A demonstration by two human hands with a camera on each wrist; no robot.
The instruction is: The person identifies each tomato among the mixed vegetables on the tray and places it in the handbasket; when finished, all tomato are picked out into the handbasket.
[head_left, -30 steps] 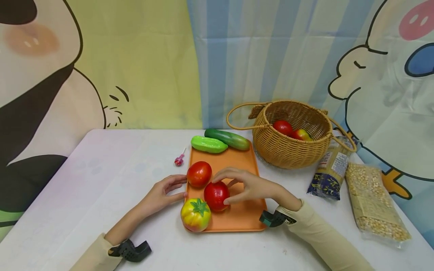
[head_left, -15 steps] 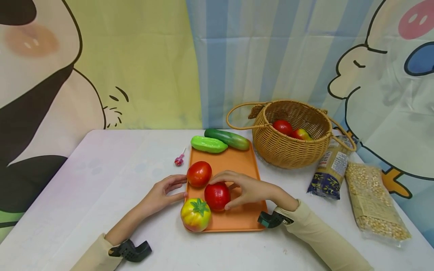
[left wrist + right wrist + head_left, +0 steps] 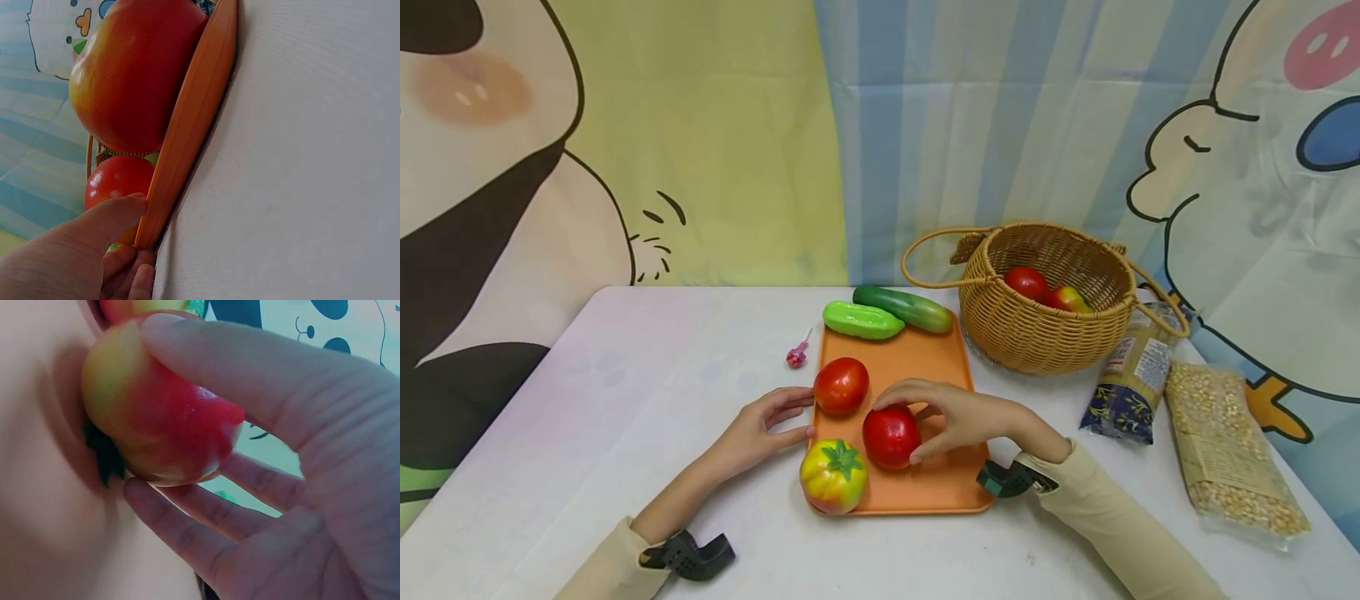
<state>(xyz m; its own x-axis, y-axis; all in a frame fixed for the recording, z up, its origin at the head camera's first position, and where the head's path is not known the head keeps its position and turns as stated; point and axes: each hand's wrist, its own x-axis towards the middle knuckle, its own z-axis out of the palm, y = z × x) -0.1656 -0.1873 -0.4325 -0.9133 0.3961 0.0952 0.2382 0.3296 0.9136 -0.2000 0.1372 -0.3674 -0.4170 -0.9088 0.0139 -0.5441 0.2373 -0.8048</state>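
My right hand [image 3: 964, 419] grips a red tomato [image 3: 891, 436] over the orange tray [image 3: 925, 492]; in the right wrist view its thumb and fingers curl round the tomato [image 3: 169, 419], whose green stem faces the tray. At the tray's left rim, my left hand [image 3: 758, 435] touches the edge with thumb and fingertips; in the left wrist view the thumb and fingers of that hand [image 3: 81, 250] lie against the rim [image 3: 187, 125]. Between the hands are another red tomato [image 3: 841, 386] and a yellow-green tomato [image 3: 833, 477] with a green star-shaped top.
Two green cucumber-like vegetables [image 3: 862, 320] lie at the tray's far end. A wicker basket [image 3: 1045, 333] holding red and yellow pieces stands behind right. Two packaged bags [image 3: 1131, 375] lie at the right. A small wrapped lollipop [image 3: 796, 357] lies left of the tray.
The gripped red tomato and my right hand have shifted slightly to the right, away from the yellow-green tomato. My left hand has stayed at the tray's edge.
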